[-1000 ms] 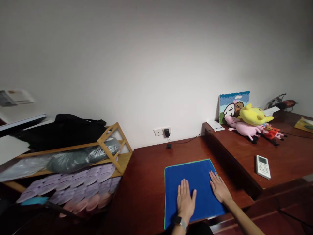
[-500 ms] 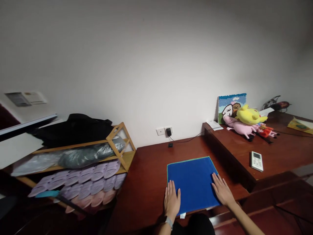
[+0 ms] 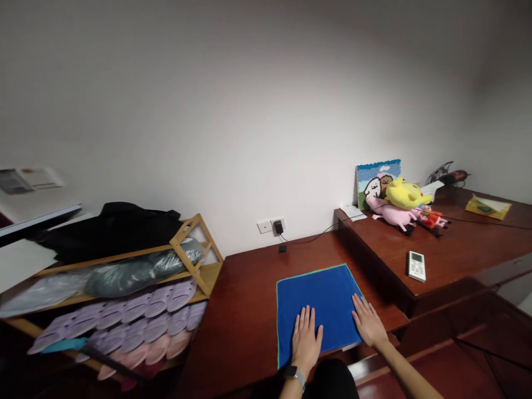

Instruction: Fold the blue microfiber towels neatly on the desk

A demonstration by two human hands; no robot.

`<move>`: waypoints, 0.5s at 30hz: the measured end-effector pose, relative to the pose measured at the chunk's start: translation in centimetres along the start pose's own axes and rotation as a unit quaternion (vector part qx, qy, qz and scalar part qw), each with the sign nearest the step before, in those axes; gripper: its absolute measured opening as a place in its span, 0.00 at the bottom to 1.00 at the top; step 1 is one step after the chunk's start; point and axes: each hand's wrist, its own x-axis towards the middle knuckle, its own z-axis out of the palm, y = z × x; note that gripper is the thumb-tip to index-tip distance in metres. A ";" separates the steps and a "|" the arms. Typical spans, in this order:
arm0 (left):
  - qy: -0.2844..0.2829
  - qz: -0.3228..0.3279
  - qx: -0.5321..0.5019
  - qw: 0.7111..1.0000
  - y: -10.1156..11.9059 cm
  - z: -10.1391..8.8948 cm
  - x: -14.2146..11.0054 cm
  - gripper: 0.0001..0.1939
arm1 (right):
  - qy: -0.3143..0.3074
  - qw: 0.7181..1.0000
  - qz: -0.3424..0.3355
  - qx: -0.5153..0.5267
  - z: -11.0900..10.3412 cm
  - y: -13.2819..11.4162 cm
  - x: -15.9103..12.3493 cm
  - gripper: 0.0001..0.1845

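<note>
A blue cloth (image 3: 328,293) with a light green edge lies spread flat on the reddish-brown desk (image 3: 241,299). My left hand (image 3: 306,337) rests palm down on the lower left part of the cloth, its fingers stretched out and thumb apart. On the cloth's right edge lies my right hand (image 3: 369,323), also flat with fingers extended. Neither hand grasps anything. The cloth's near edge is partly hidden by my left hand and wrist, which wears a watch (image 3: 294,374).
To the right, a raised desk section holds a white remote control (image 3: 416,266), plush toys (image 3: 393,213), a picture (image 3: 378,180) and a yellow tissue pack (image 3: 488,206). A black plug (image 3: 278,226) sits in the wall socket. At left stands a wooden rack (image 3: 203,277) with slippers (image 3: 158,302).
My left hand has moved right, from the cloth's left edge inward onto it. My right hand stays at the right edge. The camera view has turned slightly right.
</note>
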 end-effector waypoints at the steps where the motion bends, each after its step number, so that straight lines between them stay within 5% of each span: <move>1: -0.006 -0.005 0.000 1.000 0.2 0.1 -0.1 0.31 | -0.001 1.000 0.000 0.000 0.0 0.0 0.0 0.36; 12: -0.038 0.046 0.016 0.998 -2.9 -2.0 -5.3 0.34 | -0.021 0.999 0.032 -0.018 -0.7 -0.8 -0.2 0.37; 15: -0.032 0.065 0.000 0.997 -4.6 -2.7 -7.4 0.34 | 0.041 0.998 0.042 0.033 -0.5 -0.2 -2.2 0.36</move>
